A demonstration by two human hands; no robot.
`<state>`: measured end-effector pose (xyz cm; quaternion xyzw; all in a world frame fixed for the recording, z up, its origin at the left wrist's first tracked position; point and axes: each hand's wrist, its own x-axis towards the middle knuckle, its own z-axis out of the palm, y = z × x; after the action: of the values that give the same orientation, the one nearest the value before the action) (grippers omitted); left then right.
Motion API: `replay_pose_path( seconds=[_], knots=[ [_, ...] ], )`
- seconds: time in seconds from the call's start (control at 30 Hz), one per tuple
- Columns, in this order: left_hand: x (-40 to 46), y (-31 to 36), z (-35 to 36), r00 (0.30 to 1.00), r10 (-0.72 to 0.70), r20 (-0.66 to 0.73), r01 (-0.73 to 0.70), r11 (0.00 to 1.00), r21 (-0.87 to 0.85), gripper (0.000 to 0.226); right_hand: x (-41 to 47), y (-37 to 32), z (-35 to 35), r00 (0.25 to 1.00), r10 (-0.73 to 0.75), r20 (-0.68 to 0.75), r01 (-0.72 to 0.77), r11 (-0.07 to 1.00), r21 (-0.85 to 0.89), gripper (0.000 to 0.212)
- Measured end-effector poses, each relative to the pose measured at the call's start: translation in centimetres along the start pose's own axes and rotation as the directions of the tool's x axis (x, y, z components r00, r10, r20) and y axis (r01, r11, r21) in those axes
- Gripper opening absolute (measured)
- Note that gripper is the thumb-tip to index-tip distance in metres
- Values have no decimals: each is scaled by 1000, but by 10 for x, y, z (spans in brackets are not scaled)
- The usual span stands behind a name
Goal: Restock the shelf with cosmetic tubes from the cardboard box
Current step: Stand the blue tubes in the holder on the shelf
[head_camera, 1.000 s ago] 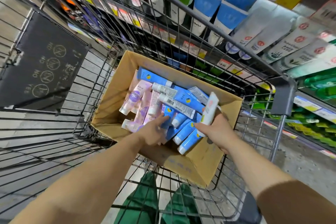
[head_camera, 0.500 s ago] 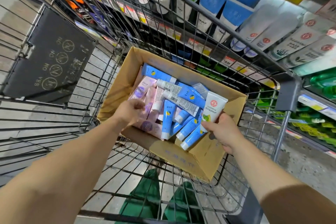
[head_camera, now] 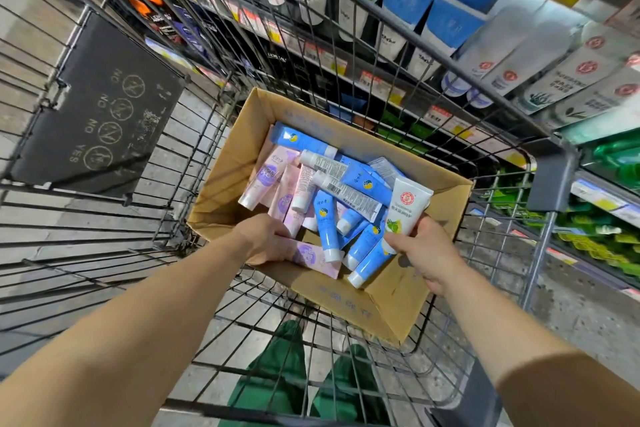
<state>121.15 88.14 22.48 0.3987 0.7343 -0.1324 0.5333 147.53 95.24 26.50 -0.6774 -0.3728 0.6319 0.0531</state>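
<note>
An open cardboard box (head_camera: 221, 191) sits in a wire shopping cart (head_camera: 429, 42), holding several blue, pink and white cosmetic tubes. My right hand (head_camera: 424, 253) grips a white tube with a red emblem and green print (head_camera: 408, 208) over the box's right side. At the near left corner of the box, my left hand (head_camera: 265, 239) has its fingers around a pink tube with a purple circle (head_camera: 313, 258). Blue tubes (head_camera: 323, 222) lie between my hands. The shelf (head_camera: 519, 55) beyond the cart carries rows of white, blue and green tubes.
A dark placard with NO and YES symbols (head_camera: 100, 114) hangs on the cart's left wall. Price labels (head_camera: 440, 114) run along the shelf edges. Lower shelves at the right hold green products (head_camera: 609, 156). Green trouser legs (head_camera: 277, 371) show beneath the cart floor.
My left hand left the blue tubes, moved left and took hold of a pink tube at the box's near edge. My right hand turned the white tube to show its printed face.
</note>
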Motion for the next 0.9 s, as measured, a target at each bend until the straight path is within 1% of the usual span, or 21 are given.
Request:
replay_pose_path(
  seconds=[0.1, 0.13, 0.33, 0.4, 0.43, 0.47, 0.5, 0.53, 0.57, 0.6, 0.63, 0.67, 0.7, 0.77, 0.9],
  knots=[
    [-3, 5, 0, 1000, -15, 10, 15, 1000, -9, 55, 0, 0, -1, 1000, 8, 16, -8, 1000, 2, 30],
    [-2, 5, 0, 1000, -19, 12, 20, 1000, -21, 56, 0, 0, -1, 1000, 11, 16, -11, 1000, 1, 30],
    [-2, 3, 0, 996, 2, 89, 9, 993, -117, 54, 0, -1, 0, 1000, 12, 16, -12, 1000, 9, 31],
    [-1, 6, 2, 992, 35, 118, -29, 998, -47, 47, 0, -1, 0, 1000, 7, 8, -7, 1000, 21, 33],
    [-2, 10, 3, 985, 91, 147, -92, 996, 3, 44, 0, -1, 0, 1000, 2, 2, -2, 999, 32, 33],
    [-2, 13, 3, 971, 172, 166, -187, 979, 79, 39, 0, -1, 0, 1000, -2, -4, 2, 999, 42, 32],
    [-3, 14, 2, 968, 217, 128, -232, 966, 117, 37, 0, -1, 0, 1000, -5, -11, 5, 999, 49, 31],
    [1, 10, 3, 975, 209, 82, -216, 972, 92, 35, 0, -1, -1, 1000, -8, -19, 9, 999, 53, 30],
    [6, 5, 5, 980, 191, 52, -196, 975, 109, 34, 1, 0, -1, 999, -11, -35, 13, 998, 58, 30],
    [11, -1, 7, 989, 147, 17, -148, 979, 144, 36, 0, -1, -1, 998, -16, -55, 20, 998, 65, 30],
    [13, -2, 9, 998, 57, -12, -57, 997, 51, 40, 0, -1, -1, 996, -18, -82, 24, 997, 79, 29],
    [14, -2, 7, 999, 13, -52, -12, 1000, 26, 44, 0, -2, -1, 994, -18, -107, 29, 994, 103, 26],
    [12, -1, 5, 996, -9, -87, 13, 999, 45, 46, 0, -2, -2, 992, -16, -124, 33, 990, 134, 23],
    [11, 3, 3, 988, -1, -152, 7, 999, 37, 43, -1, -5, -1, 991, -13, -130, 37, 983, 182, 22],
    [11, 20, 5, 961, 57, -269, -58, 998, 5, 30, -2, -5, -1, 994, -13, -110, 32, 984, 174, 23]
  ],
)
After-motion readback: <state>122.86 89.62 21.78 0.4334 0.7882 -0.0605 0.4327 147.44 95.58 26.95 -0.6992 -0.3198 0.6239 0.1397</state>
